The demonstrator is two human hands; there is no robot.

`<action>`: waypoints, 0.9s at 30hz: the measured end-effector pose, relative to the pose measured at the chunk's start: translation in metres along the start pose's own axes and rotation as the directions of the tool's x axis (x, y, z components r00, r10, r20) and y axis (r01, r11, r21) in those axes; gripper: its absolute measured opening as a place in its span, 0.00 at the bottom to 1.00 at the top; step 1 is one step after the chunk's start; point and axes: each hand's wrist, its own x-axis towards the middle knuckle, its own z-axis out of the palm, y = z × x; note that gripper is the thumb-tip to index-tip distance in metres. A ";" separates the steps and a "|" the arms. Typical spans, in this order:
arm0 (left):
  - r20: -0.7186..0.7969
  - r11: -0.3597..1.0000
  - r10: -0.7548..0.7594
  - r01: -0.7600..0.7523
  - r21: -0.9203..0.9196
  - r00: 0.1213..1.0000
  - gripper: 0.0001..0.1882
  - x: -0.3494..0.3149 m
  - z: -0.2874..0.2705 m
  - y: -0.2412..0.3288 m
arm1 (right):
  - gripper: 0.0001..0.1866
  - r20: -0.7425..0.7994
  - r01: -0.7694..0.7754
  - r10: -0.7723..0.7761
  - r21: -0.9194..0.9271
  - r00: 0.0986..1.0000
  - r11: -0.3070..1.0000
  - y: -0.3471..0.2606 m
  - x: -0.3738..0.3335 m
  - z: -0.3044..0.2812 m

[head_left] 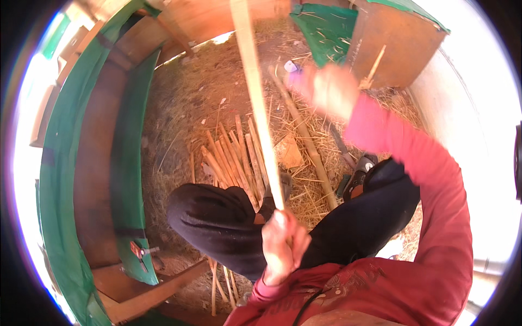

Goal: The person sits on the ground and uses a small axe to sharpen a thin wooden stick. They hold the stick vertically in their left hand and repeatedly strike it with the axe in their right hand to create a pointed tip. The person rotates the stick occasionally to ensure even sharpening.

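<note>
One stick [258, 108] is in our left hand [283, 244], the fingers wrapped round it near its lower end; it reaches past the strips [227, 157] to the top edge of our view. Our right hand [330, 92], at the upper right, is well apart from the stick and so blurred that we cannot tell whether its fingers are open or closed.

With one hand holding so long a piece this low, we think the far end could easily tip or twist. If our grip slackens, it could drop across our legs [217, 220] or scatter the strips. Should it slide through our bare palm, a rough edge might leave a splinter.

The stick looks slim, straight and pale, far lighter than the orange-brown strips. Glare hides its grain, and we cannot see its top end.
</note>
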 end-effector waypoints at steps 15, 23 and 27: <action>-0.056 0.945 0.262 -0.245 0.219 0.963 0.13 0.024 -0.011 -0.005 | 0.19 0.125 0.397 -0.482 0.410 0.867 0.821 -0.031 -0.046 -0.018; -0.050 0.925 0.298 -0.276 0.260 0.953 0.12 0.023 -0.011 -0.009 | 0.19 0.088 0.406 -0.460 0.344 0.884 0.846 -0.038 -0.054 -0.013; -0.057 0.953 0.270 -0.259 0.160 0.961 0.13 0.019 -0.008 -0.008 | 0.17 0.054 0.345 -0.372 0.270 0.927 0.899 -0.043 -0.050 -0.011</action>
